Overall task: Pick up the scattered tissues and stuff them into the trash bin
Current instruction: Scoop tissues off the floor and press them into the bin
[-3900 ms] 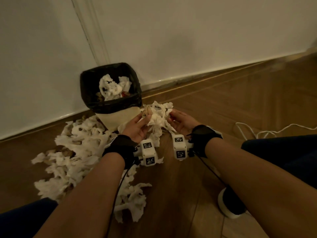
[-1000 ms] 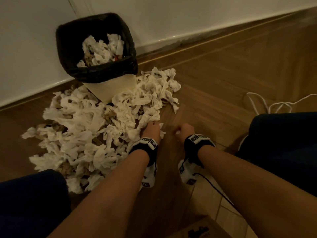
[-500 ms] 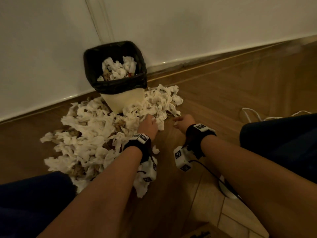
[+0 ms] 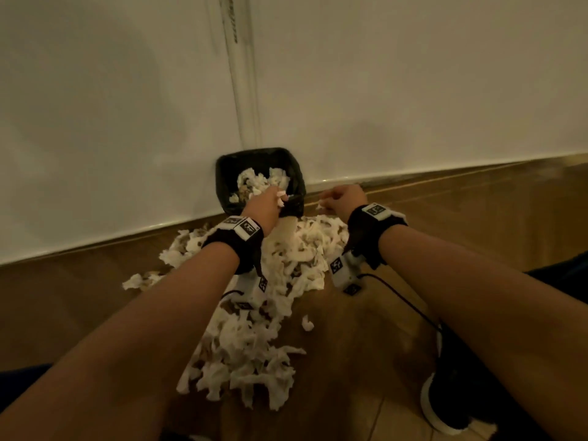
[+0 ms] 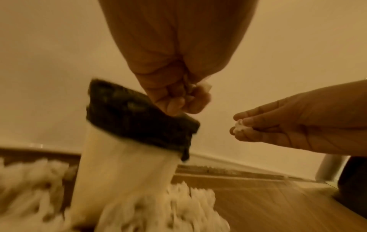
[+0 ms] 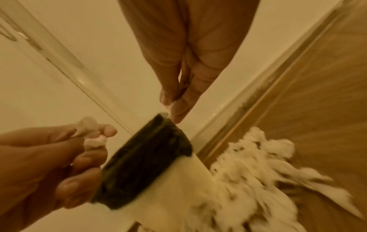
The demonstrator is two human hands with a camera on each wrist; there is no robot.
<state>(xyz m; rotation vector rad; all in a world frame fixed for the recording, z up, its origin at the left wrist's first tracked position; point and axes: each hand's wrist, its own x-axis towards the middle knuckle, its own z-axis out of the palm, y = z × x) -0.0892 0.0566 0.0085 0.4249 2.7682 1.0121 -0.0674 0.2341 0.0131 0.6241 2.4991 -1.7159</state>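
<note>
Clenched over the bin (image 4: 222,186) at the centre of the head view, the left hand (image 4: 265,205) is seen with bits of tissue (image 4: 281,198) poking out between its fingers. The bin, lined with a black bag (image 4: 296,173), is set against the wall (image 4: 413,90) and is already partly filled with crumpled tissues (image 4: 254,183). Just right of the bin, the right hand (image 4: 345,198) is held in the air with a small scrap (image 4: 320,205) pinched at its fingertips.

The bin's contents are shown only by the head view; from both wrist views only its outside is seen, a pale body (image 5: 123,164) under the folded-over black bag. In the left wrist view the left hand (image 5: 174,87) is shown from below at upper centre, curled tight on tissue at the bin's rim, and the right hand (image 5: 288,125) appears at the right edge, its scrap (image 5: 239,126) gripped between thumb and fingers. In the right wrist view the right hand's fingers (image 6: 182,102) are pressed together above the bin (image 6: 147,160), the scrap barely visible there, while the left hand (image 6: 59,153) at lower left is seen holding its wad (image 6: 87,125).

The large pile (image 4: 254,345) on the wooden floor (image 4: 477,233) is spread from the bin's base down toward the lower centre of the head view; in the wrist views it is blurred.
</note>
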